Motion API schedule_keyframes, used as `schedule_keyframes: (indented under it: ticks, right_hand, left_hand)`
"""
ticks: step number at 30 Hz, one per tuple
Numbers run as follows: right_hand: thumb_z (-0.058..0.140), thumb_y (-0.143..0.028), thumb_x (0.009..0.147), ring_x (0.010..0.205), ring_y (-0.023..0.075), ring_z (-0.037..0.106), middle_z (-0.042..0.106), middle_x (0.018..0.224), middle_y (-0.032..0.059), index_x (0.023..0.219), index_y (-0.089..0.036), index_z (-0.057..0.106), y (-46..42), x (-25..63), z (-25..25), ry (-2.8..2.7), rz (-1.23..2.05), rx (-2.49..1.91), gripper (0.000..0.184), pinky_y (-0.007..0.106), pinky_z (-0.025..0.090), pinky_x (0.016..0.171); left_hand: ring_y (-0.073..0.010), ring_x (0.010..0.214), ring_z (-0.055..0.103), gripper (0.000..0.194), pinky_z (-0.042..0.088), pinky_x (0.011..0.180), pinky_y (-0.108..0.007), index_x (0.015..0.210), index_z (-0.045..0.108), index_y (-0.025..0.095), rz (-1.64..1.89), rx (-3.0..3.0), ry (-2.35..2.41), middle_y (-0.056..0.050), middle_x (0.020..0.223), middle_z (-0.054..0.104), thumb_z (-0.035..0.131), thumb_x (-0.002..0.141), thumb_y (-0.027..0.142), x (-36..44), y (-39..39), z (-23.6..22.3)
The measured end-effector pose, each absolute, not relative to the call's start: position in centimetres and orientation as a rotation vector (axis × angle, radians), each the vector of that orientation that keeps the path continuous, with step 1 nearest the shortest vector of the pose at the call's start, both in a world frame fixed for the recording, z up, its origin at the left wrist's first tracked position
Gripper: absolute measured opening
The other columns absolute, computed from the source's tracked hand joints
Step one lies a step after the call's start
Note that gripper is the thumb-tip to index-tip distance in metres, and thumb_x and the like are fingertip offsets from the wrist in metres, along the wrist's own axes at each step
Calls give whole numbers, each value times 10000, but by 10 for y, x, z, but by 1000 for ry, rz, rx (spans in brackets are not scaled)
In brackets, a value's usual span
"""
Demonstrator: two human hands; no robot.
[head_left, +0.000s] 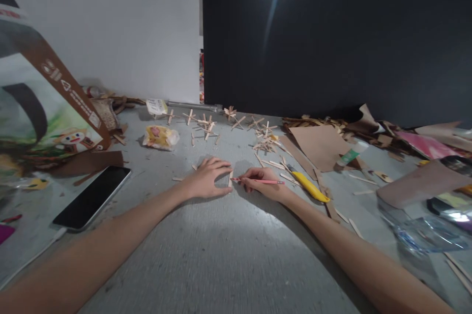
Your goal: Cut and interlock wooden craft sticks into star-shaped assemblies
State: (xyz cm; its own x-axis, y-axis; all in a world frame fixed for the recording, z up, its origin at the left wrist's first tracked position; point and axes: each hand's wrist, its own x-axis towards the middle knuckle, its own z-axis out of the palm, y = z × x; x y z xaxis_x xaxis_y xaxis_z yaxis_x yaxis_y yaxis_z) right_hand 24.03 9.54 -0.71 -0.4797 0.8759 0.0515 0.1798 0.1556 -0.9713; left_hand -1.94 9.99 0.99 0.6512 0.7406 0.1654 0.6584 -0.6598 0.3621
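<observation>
My left hand (208, 176) rests on the grey floor with its fingers spread, pressing down on a small wooden stick (230, 179). My right hand (263, 182) is closed on a pink pencil (260, 181), whose tip touches the stick beside my left fingertips. A yellow utility knife (310, 187) lies just right of my right hand.
A dark phone (92, 197) lies at the left near a printed cardboard box (40, 107). Crossed wooden sticks (206, 125) and loose sticks (267, 143) are scattered ahead. Brown cardboard sheets (320, 144), a glue bottle (352, 153) and a clear plastic item (427, 235) lie at the right.
</observation>
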Motion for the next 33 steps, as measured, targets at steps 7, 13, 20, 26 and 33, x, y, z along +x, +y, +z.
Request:
schedule_keyframes:
  ticks: [7,13,20,26,33]
  right_hand:
    - [788,-519,887,602,150,606,706,689,40,877,-189,780,97,240,-7,-1826,1346,-1009,330,272,438,548]
    - [779,-534,885,602,146,607,712,694,39,891,-171,785,97,241,-11,-1786,1360,-987,363,271,447,552]
    - [775,-512,897,631,148,627,731,748,52,902,-173,788,97,243,-11,-1793,1386,-1005,339,276,472,575]
    - [766,-514,886,634,156,622,715,729,44,891,-171,789,95,241,-9,-1808,1360,-1003,343,290,492,605]
    - [772,-580,864,624,161,616,711,714,48,888,-168,782,94,241,-6,-1837,1347,-1026,413,291,485,594]
  left_hand:
    - [-374,1470,475,593,351,1235,-579,1438,688,256,455,2597,1122,-130,1549,615,709,933,565,-20,100,10]
    - [-367,1460,491,595,350,1236,-569,1438,687,262,455,2608,1098,-126,1542,622,717,928,568,-20,101,10]
    - [-379,1478,464,602,351,1228,-576,1452,678,277,433,2581,1129,-116,1566,602,691,940,594,-20,100,10]
    - [-375,1462,474,605,356,1223,-570,1449,684,281,456,2586,1122,-112,1549,617,703,932,594,-21,100,8]
    - [-361,1465,476,601,358,1234,-550,1454,680,278,435,2606,1135,-102,1550,618,716,936,580,-20,99,9]
